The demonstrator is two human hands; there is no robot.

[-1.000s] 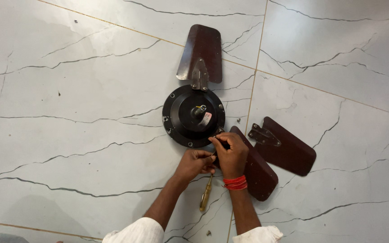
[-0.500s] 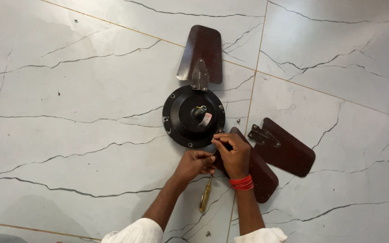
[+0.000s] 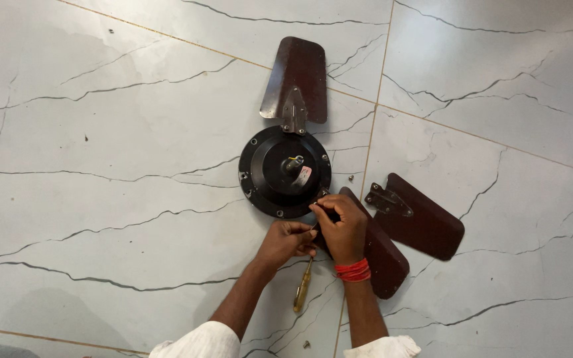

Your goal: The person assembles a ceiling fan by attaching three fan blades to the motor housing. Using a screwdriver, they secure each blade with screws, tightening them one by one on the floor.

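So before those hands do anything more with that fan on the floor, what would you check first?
1. Fan motor lying flat on the tiled floor: ok.
2. Top blade joined to the motor by its bracket: ok.
3. Blade under the hands lined up at the motor rim: cannot tell, the hands cover the joint.
4. Left hand and right hand both on that joint: ok; what they pinch is hidden.
5. Screwdriver close by on the floor: ok.
6. Third blade fitted: not ok, it lies loose to the right.
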